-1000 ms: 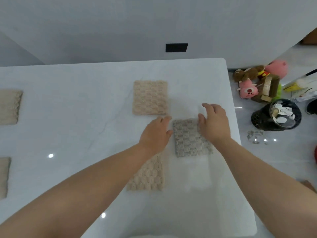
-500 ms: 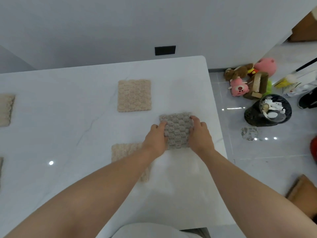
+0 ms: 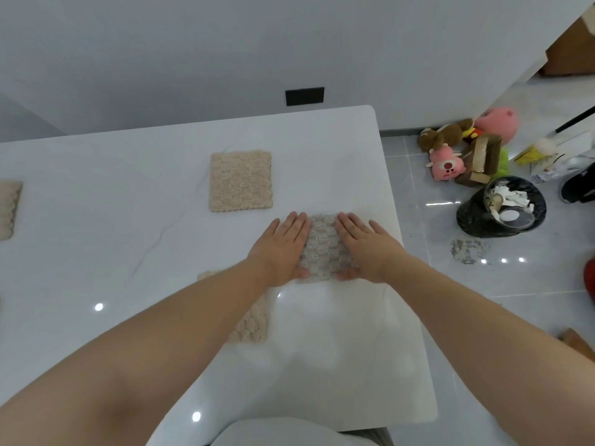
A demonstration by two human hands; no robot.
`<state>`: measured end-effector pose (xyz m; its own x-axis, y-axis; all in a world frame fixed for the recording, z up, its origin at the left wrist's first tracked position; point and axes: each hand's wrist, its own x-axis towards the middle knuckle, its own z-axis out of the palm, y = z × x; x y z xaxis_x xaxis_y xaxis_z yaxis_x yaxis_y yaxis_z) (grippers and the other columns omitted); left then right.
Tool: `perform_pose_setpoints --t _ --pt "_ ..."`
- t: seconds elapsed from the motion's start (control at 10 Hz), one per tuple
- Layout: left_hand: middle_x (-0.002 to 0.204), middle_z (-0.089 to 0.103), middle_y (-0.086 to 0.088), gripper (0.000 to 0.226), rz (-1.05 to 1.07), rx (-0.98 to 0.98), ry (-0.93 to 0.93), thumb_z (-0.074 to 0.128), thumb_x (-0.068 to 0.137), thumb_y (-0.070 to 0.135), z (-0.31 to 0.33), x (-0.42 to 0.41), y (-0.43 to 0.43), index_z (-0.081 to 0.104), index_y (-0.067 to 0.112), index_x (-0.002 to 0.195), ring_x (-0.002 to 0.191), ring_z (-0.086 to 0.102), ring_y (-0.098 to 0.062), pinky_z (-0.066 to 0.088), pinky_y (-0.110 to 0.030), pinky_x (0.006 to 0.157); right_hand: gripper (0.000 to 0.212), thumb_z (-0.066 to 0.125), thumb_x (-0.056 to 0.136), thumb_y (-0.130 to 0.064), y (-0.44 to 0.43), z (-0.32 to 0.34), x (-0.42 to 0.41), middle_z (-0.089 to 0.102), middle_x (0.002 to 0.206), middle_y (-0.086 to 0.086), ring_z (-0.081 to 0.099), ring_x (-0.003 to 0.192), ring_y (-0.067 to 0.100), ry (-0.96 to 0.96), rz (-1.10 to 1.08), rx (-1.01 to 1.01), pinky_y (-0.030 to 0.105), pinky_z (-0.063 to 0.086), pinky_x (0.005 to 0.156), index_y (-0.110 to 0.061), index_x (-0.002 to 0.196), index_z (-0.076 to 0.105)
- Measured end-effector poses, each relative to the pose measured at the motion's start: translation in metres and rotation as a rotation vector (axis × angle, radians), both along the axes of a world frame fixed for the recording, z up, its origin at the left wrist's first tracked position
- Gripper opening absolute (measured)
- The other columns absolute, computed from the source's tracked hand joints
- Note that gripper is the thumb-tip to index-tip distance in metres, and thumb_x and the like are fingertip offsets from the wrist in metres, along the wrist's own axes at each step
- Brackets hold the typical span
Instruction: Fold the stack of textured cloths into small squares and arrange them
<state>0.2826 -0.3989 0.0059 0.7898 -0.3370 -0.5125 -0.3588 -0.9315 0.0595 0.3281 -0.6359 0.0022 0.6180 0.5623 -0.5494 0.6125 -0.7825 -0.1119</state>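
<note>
A grey folded cloth [image 3: 323, 249] is pressed flat on the bench [image 3: 135, 194] by open-palmed left hand [image 3: 283, 249] and right hand [image 3: 363, 246], likely to set its creases.

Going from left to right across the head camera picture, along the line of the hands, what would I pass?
Beige folded cloth at the table's left edge → left hand → grey cloth pressed flat between both hands → right hand → black bin of scraps on the floor.

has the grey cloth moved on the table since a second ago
Cannot tell. The camera shifted; the grey cloth lies right of and nearer than the beige square, as before, now pressed under both hands.
</note>
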Motion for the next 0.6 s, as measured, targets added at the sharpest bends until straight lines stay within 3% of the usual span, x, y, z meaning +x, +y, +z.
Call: perform_pose_setpoints --t 0.2,0.4,0.5,0.6 --pt "0.166 -0.025 -0.013 0.112 0.026 0.061 0.081 0.045 0.094 0.069 -0.009 0.003 -0.006 -0.022 0.005 0.156 0.155 -0.017 -0.028 -0.002 -0.045 0.127 0.122 0.054 0.086 -0.073 0.007 -0.009 -0.004 -0.024 0.166 0.009 -0.019 0.154 0.025 -0.024 0.013 -0.031 0.05 0.004 0.126 -0.006 0.157 -0.02" --pt "0.165 -0.026 -0.015 0.112 0.067 0.14 0.14 0.051 0.095 0.064 -0.001 0.009 -0.019 -0.022 0.003 0.156 0.155 -0.017 -0.031 -0.004 -0.048 0.126 0.123 0.054 0.086 -0.073 0.012 -0.004 -0.002 -0.025 0.165 0.009 -0.021 0.154 0.026 0.0 0.024 -0.089 0.054 0.003 0.125 -0.006 0.156 -0.021" --pt "0.166 -0.021 -0.018 0.105 0.084 0.124 0.103 0.044 0.098 0.062 0.014 0.006 -0.024 -0.019 0.001 0.156 0.155 -0.015 -0.033 -0.005 -0.046 0.126 0.119 0.054 0.089 -0.069 0.017 0.004 -0.007 -0.026 0.165 0.01 -0.022 0.153 0.027 -0.019 -0.001 -0.107 0.055 0.0 0.124 -0.006 0.155 -0.022" --pt "0.167 -0.018 -0.018 0.089 0.025 0.0 0.013 0.033 0.104 0.054 0.036 -0.019 -0.02 -0.014 0.002 0.158 0.155 -0.016 -0.031 -0.009 -0.043 0.126 0.112 0.05 0.092 -0.067 0.011 0.012 -0.038 -0.029 0.164 0.011 -0.024 0.152 0.027 -0.164 -0.007 0.019 0.053 -0.004 0.125 -0.008 0.155 -0.021"
